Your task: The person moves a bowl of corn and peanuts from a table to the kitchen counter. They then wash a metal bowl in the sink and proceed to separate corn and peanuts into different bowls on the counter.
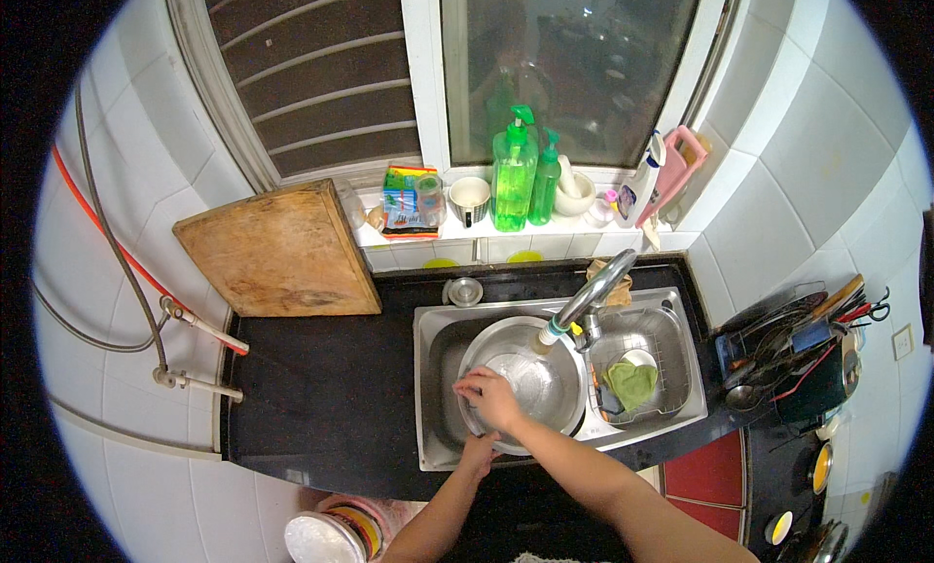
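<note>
A wide stainless steel basin [558, 410] sits in the left bowl of a double sink [439, 446]. My left hand [479, 452] grips the basin's near rim from outside. Over the basin's left side is my right hand [490, 399], its fingers bent and close together by the rim; whether anything is pinched in them is hidden. The chrome faucet [598, 286] reaches over the basin, its nozzle [546, 337] above the far right part. The basin's inside looks wet and shiny.
In the right bowl, a wire rack [668, 388] holds a green cloth [631, 384] and a white dish [641, 358]. A wooden cutting board [281, 253] leans at the left. Soap bottles [514, 183] line the sill. A utensil holder [810, 337] stands right; a lidded bucket [325, 540] is below.
</note>
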Demonstrator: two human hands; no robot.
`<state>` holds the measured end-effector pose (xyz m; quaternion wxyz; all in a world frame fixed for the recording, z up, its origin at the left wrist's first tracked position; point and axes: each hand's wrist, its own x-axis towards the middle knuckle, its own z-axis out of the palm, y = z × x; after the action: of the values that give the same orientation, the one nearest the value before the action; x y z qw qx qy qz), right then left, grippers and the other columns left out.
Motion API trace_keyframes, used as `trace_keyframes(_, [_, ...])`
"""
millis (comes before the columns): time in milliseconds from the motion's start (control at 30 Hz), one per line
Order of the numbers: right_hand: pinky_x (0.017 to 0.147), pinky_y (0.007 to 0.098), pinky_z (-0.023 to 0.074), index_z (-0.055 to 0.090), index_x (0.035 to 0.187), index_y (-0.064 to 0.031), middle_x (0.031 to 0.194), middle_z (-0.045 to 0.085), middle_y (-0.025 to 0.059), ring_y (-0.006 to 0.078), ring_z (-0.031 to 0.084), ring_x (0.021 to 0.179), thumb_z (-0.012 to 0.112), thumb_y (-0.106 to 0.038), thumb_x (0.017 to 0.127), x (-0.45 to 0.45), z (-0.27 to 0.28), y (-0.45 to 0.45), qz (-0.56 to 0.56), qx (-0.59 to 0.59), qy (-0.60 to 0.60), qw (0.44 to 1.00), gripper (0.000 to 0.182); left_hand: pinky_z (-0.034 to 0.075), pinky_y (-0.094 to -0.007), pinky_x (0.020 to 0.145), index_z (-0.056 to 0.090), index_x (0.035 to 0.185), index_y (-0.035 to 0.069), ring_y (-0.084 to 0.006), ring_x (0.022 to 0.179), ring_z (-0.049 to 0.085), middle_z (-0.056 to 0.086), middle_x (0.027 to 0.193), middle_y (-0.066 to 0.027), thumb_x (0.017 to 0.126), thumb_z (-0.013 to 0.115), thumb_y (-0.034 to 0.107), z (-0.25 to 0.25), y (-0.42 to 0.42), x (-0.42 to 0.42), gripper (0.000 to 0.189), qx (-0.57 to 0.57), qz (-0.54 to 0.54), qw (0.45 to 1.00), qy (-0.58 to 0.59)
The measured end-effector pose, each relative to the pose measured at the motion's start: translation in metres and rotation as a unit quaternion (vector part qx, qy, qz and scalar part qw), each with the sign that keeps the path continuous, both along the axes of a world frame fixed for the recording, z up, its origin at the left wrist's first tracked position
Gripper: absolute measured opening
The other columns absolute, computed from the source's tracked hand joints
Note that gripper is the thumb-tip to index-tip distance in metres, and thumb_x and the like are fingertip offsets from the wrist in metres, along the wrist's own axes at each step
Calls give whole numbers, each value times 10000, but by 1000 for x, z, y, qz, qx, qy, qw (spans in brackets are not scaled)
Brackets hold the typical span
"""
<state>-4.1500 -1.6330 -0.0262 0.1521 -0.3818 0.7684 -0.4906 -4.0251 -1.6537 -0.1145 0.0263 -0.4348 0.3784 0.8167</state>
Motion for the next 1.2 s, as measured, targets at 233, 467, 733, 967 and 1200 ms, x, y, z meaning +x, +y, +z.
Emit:
trace_keyframes(233, [729,327,498,680,910,-74,935,613,83,254,618,825,661,-89,786,5,-8,4,17,-14,9,1000,127,499,-348,685,382,1247,53,-195,873,574,551,1091,-74,767,625,84,10,0,2,539,-20,0,999,-31])
trace_keyframes(467, [801,362,493,656,965,-126,974,631,122,319,608,911,634,-107,775,23,-47,40,29,27,-65,997,192,490,-388,745,365,1258,79,-218,955,543,497,1160,-95,761,621,82,-7,-20,5,559,11,-45,999,13])
trace_keyframes(733, [1025,478,298,643,1103,-145,1314,484,79,273,420,1235,529,-243,864,-7,-92,99,58,373,219,900,282,509,-349,656,349,1253,83,-215,887,567,505,1096,-98,732,594,36,22,-20,-5,577,-52,42,997,-23])
trace_keyframes(967, [901,400,437,608,1122,-76,1169,585,161,332,564,1050,439,-343,931,18,-86,90,102,262,63,958,369,510,-325,610,368,1259,105,-195,883,575,524,1077,-82,728,575,19,20,-15,-5,577,-47,92,995,5])
trace_keyframes(1200, [923,428,408,586,1149,-110,1142,574,93,305,538,1052,560,-309,885,48,-61,84,80,96,74,989,332,560,-375,655,352,1264,84,-252,922,584,527,1092,-116,731,602,34,31,-15,-6,591,-61,142,988,34])
